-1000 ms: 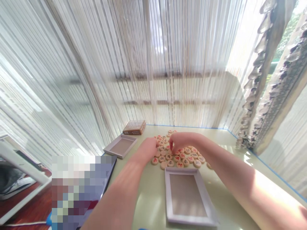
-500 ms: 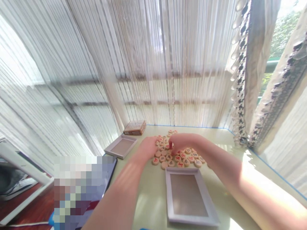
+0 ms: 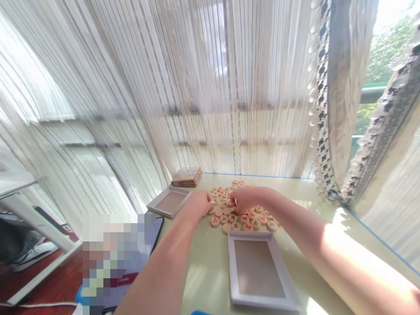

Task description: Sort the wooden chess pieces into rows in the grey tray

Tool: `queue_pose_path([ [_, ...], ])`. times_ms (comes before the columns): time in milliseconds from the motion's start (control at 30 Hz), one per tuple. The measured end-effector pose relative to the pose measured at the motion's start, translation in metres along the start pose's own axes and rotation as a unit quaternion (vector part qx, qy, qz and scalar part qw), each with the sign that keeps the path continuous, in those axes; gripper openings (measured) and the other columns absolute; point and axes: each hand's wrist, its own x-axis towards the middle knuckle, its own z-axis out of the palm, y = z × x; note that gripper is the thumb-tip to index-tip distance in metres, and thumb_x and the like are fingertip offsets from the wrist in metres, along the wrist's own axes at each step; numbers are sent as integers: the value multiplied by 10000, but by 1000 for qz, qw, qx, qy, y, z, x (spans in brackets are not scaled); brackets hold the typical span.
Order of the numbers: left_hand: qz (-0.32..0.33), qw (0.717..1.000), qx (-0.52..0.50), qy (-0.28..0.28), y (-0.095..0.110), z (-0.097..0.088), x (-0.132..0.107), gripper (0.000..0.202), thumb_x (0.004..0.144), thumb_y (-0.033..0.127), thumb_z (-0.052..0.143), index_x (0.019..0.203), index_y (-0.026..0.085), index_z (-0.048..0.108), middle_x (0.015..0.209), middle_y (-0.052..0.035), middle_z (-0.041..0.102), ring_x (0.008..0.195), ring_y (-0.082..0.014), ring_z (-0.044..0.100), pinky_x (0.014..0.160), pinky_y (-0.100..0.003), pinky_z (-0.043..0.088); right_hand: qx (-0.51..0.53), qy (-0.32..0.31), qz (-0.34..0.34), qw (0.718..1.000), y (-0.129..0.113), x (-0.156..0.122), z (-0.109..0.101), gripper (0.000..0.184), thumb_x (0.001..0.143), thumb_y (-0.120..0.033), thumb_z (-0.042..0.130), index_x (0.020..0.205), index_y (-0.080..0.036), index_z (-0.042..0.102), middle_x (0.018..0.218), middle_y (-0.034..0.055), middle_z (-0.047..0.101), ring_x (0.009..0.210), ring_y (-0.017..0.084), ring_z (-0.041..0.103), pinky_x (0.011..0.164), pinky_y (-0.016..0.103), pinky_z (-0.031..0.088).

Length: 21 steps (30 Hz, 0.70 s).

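Observation:
Round wooden Chinese chess pieces with red or dark characters lie spread on the pale table, some with blank faces up. My left hand is at the left edge of the spread, its fingers curled down by the pieces there; what they hold, if anything, is hidden. Over the middle of the pieces, my right hand pinches a piece whose pale edge shows at the fingertips. Closer to me is an open shallow box half with a grey inside and white rim.
A second shallow box half lies left of my left hand, with a brown printed box behind it. A dark-edged screen device is at the table's left side. Sheer curtains hang along the far edge.
My left hand has drawn slightly left and its fingers are now more curled. My right hand stays over the pieces. The whole view has shifted a little.

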Motion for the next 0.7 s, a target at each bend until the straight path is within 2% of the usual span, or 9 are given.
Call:
queue_pose_path([
  [167, 24, 999, 7, 33, -6, 0, 6, 209, 652, 163, 589, 822, 201, 704, 796, -29, 703, 738, -151, 629, 641, -197, 452, 14, -26, -3, 1000, -2, -4, -2, 394, 638, -317, 569, 1021, -225, 576, 866, 40, 607, 670, 192, 562, 476, 273, 383],
  [300, 52, 995, 21, 84, -10, -1, 9, 296, 690, 111, 517, 889, 209, 713, 931, -42, 696, 890, -156, 613, 791, -213, 441, 43, 12, -20, 999, -10, -8, -4, 392, 681, -308, 520, 1069, -279, 570, 915, 34, 614, 707, 180, 575, 529, 268, 402],
  [433, 76, 993, 50, 70, -10, -3, 8, 289, 702, 117, 517, 895, 196, 717, 917, -63, 698, 913, -174, 614, 850, -246, 430, 68, 47, -52, 995, -23, -8, -4, 405, 720, -302, 492, 1114, -345, 576, 895, 13, 640, 698, 162, 589, 575, 256, 408],
  [567, 76, 992, 56, 80, -11, -3, 7, 299, 718, 132, 512, 924, 219, 710, 972, -63, 689, 956, -179, 604, 883, -260, 418, 24, 98, -51, 994, -34, -1, 3, 328, 744, -344, 482, 1016, -286, 658, 910, 47, 667, 772, 197, 599, 617, 269, 412],
  [700, 72, 992, 61, 85, -14, -2, 10, 302, 726, 141, 501, 923, 236, 710, 988, -54, 686, 971, -178, 602, 887, -266, 417, 8, 104, -30, 994, -38, 4, 8, 314, 752, -354, 466, 972, -273, 674, 910, 55, 676, 792, 211, 604, 610, 272, 418],
])
